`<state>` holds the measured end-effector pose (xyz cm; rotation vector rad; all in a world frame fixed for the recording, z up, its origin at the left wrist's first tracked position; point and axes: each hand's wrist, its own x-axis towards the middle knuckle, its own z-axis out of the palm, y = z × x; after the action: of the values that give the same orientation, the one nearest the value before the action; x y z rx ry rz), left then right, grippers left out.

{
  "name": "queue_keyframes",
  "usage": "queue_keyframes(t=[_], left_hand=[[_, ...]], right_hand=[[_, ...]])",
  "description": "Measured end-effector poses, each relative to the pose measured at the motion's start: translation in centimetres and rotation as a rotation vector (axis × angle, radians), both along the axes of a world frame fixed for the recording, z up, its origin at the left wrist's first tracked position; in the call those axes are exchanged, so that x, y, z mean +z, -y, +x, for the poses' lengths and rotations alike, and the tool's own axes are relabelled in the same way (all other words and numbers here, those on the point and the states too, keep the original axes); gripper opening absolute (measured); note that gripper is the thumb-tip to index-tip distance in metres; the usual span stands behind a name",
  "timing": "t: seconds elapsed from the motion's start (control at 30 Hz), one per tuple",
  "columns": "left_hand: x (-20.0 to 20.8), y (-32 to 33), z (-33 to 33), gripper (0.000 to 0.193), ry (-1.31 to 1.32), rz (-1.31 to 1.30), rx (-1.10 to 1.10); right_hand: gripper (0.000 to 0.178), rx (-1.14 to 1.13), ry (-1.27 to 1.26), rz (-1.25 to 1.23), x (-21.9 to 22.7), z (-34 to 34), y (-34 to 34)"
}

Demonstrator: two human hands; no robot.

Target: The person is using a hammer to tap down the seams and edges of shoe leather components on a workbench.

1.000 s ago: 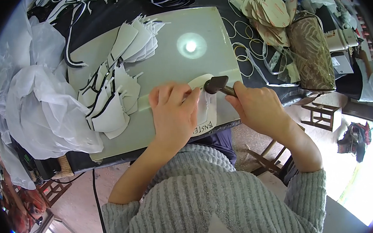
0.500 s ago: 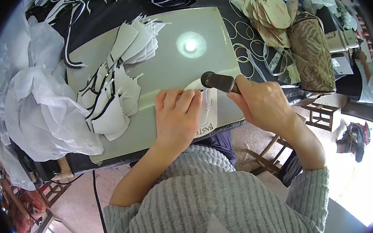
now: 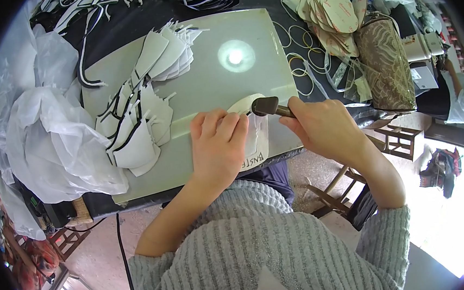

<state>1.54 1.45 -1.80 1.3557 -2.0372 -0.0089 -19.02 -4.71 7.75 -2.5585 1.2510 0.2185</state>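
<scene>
My right hand (image 3: 326,124) is closed around the handle of a hammer (image 3: 266,107). Its dark head is over the edge of a white cut piece (image 3: 245,103), close to my left fingertips; whether it touches cannot be made out. With bent fingers, my left hand (image 3: 220,143) presses the curved white piece down and hides part of it. Under the piece lies a pale template (image 3: 255,157) with handwriting, near the front of a grey-green board (image 3: 201,98). Left of my left hand, several white cut pieces with black edging (image 3: 133,136) overlap in a row.
A crumpled white plastic bag (image 3: 60,142) stands left of the board. Farther right are stacked beige insole-shaped pieces (image 3: 330,12), loose yellowish rings (image 3: 302,66) and a patterned brown pouch (image 3: 384,67). Wooden stools (image 3: 398,140) stand on the floor beyond the table edge at right.
The hammer head has turned and dropped slightly toward the white piece, and my right hand has shifted a little. My left hand stays on the piece.
</scene>
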Motion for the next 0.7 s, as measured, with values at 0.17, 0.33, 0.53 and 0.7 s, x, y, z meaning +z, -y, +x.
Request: queue_keyframes(t=[0.17, 0.33, 0.53, 0.7], left_hand=[[0.3, 0.0, -0.1, 0.027, -0.020, -0.006, -0.013], [0.0, 0.1, -0.1, 0.027, -0.014, -0.018, -0.008], [0.1, 0.1, 0.0, 0.023, -0.022, -0.019, -0.006], [0.2, -0.1, 0.9, 0.026, -0.236, 0.100, 0.027]], right_hand=[[0.034, 0.008, 0.056, -0.014, 0.0, 0.4, -0.3], [0.035, -0.016, 0.063, -0.047, 0.5, 0.2, -0.1], [0.035, -0.020, -0.022, 0.035, -0.6, 0.3, -0.2], [0.032, -0.041, -0.031, 0.052, -0.8, 0.3, -0.4]])
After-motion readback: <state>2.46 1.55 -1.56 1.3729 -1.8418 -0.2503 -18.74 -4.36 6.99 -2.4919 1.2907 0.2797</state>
